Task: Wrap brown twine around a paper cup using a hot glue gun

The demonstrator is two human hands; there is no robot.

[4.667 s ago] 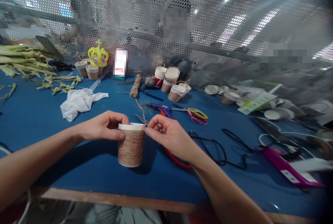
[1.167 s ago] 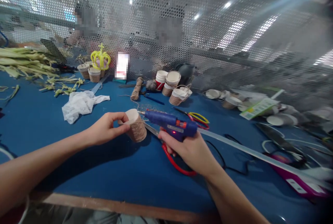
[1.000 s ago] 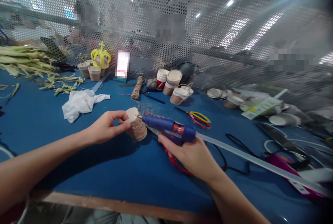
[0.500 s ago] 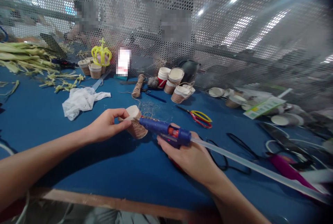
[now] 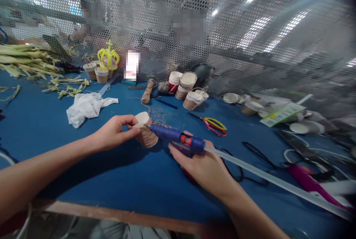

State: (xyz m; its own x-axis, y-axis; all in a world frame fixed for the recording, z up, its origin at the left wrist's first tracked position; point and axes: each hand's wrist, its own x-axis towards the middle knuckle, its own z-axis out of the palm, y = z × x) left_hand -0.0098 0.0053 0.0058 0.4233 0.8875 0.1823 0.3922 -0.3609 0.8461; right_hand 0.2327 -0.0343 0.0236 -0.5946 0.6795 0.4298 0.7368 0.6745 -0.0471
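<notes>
"Lifted from the blue table (image 5: 116, 187) within the last few seconds: the glue gun (image 5: 169, 134), now in the right hand (image 5: 204, 166). The twine-wrapped cup (image 5: 149, 137) stood upright between both hands; now it's tilted, mouth showing."

"And what does that mean for the work?"

"I'd judge it has gone from handling the twine to gluing near the rim — the gun's tip has come right up to it, and over the last half second almost nothing has shifted."

"How are the fingers set?"

"Left hand (image 5: 118, 133): thumb and fingers pinched closed on the cup's rim, on its left side. Right hand: curled round the gun's grip."

"Is the trigger pressed?"

"Can't tell — the gun's body hides those fingers. Nor can I tell whether the tip touches the rim, whether any glue is out, or whether the cup's base rests on the table."

"Anything else hard to read?"

"A red piece (image 5: 189, 175) shows only in part below the right hand. The long glue stick (image 5: 264, 176) crosses a purple object (image 5: 308, 181), and both blur towards the right edge."
</notes>
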